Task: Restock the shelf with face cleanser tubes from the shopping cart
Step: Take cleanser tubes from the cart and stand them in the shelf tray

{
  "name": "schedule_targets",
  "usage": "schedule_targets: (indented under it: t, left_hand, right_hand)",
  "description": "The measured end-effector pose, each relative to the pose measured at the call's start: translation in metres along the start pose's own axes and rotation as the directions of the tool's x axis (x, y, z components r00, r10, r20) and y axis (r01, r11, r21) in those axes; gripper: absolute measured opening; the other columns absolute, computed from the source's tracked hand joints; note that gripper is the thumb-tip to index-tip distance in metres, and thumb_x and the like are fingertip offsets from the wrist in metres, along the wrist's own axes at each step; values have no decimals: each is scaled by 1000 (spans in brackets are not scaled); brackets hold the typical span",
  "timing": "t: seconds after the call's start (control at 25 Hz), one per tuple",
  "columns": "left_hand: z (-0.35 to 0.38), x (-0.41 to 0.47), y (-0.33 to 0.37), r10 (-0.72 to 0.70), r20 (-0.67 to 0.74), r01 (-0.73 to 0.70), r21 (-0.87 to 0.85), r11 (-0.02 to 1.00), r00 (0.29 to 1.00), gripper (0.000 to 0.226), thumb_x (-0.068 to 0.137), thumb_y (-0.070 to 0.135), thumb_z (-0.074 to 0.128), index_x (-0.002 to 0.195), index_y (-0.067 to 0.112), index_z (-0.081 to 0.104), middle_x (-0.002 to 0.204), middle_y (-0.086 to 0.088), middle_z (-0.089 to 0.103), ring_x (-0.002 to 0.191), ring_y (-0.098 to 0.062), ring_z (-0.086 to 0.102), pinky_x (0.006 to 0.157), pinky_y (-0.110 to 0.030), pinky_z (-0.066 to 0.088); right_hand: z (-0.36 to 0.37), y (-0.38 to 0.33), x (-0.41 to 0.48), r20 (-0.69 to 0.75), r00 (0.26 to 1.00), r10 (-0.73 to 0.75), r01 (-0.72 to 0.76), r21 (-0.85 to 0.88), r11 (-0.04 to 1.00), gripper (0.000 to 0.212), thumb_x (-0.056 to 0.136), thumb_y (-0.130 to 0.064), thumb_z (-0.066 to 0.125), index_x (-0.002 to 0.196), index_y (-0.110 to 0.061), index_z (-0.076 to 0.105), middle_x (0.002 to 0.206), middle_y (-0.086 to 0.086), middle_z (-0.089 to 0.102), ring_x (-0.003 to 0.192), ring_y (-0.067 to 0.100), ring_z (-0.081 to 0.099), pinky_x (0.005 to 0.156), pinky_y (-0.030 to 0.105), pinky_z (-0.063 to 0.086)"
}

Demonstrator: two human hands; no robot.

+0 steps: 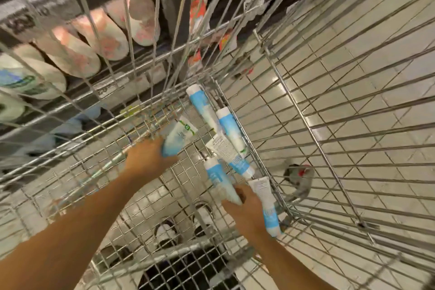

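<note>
Left hand (150, 155) gripped green-marked tube (180, 136) low in cart (169, 198). Right hand (249, 212) curled round blue tube (221, 181); second tube (264, 202) seemingly held alongside, fingers blurred. Three loose tubes (231, 129) lay near right wall. Shelf (42, 2) stood beyond left wall.

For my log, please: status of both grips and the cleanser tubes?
Left grip holds green-labelled tube. Right grip holds blue tube, second tube beside it. Three loose tubes in cart. Nothing blocking.
</note>
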State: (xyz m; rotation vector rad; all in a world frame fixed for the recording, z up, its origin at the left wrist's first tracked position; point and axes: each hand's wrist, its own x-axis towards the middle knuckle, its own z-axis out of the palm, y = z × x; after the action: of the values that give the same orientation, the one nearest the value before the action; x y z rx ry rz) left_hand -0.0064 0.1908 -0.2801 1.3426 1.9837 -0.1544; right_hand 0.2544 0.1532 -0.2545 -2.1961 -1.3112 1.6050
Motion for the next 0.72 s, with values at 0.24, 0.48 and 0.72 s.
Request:
schedule_targets:
  t: [0.24, 0.48, 0.72]
  left_hand:
    - [14, -49, -10, -163, 61, 171, -518, 838, 985, 50, 79, 34, 73, 119, 15, 50, 88, 0, 55, 60, -11, 53, 47, -19, 37]
    - [19, -86, -21, -289, 192, 278, -915, 294, 938, 43, 80, 14, 72, 118, 12, 50, 91, -12, 65, 65, -20, 60, 51, -25, 49]
    - [2, -120, -15, -330, 83, 146, -974, 172, 940, 16, 86, 30, 65, 100, 28, 60, 67, -2, 67, 50, -13, 60, 48, -28, 49]
  right_hand:
    - [-5, -20, 2, -103, 991, 89, -36, 429, 902, 31, 70, 9, 74, 95, -9, 70, 73, -2, 73, 65, 8, 69, 56, 17, 52]
    - [-8, -54, -2, -18, 1000, 18, -3, 613, 790, 28, 69, 8, 73, 90, -11, 71, 79, -1, 75, 75, 8, 71, 61, 14, 53]
    - [-29, -97, -17, 346, 934, -95, -227, 775, 590, 19, 82, -15, 60, 96, -4, 65, 106, 14, 67, 107, 31, 62, 106, 52, 37]
